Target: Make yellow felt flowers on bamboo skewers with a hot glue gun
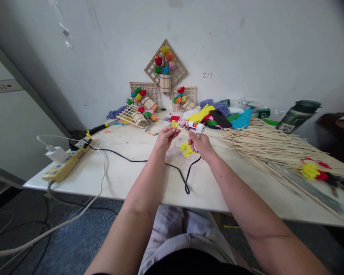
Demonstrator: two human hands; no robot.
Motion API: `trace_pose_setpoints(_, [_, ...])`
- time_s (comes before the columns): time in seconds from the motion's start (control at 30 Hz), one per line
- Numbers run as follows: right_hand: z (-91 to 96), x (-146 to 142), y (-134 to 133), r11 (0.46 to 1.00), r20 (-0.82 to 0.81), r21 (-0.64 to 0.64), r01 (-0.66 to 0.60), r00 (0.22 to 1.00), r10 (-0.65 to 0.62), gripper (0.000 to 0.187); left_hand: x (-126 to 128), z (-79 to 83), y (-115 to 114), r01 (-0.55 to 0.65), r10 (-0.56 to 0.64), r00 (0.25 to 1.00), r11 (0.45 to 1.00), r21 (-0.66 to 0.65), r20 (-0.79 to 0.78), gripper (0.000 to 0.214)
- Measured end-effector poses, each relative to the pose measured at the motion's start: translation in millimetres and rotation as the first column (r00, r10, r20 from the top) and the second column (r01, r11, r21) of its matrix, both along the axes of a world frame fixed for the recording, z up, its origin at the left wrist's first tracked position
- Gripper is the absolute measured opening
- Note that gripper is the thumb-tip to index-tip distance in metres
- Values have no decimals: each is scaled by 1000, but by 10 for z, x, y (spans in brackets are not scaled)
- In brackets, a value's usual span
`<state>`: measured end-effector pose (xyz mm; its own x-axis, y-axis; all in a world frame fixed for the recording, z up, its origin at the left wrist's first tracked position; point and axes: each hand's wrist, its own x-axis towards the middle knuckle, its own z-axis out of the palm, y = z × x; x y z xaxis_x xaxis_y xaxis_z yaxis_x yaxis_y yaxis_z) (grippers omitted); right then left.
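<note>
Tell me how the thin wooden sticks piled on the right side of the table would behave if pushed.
The wooden sticks look long, thin and loosely piled, so a push would probably scatter or roll them. They seem light for their length. A single one would likely flex and might snap.

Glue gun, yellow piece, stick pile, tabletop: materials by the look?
Glue gun in the right hand: smooth white moulded plastic, orange part; patterned barrel wrap, kind unclear.
Yellow piece pinched by the left hand: matt, soft-looking, likely felt or foam.
Stick pile: pale bare wood or bamboo, matt.
Tabletop: white, faint grey veining, slight sheen; stone or stone-look laminate, cannot tell.
</note>
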<state>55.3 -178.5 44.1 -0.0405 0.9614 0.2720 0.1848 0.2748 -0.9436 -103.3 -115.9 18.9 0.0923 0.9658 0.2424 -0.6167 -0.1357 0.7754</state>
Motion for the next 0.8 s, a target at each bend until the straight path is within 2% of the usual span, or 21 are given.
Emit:
trace_pose_setpoints(0.43, [5,-6,-31,999,66,-17,-34,997,35,54,-1,28,-37,-56,56,998,998,-20,29,15])
trace_pose_setpoints(0.8, [46,-14,-70,998,55,-12,-54,997,55,53,-9,31,-33,-34,34,999,999,-4,18,18])
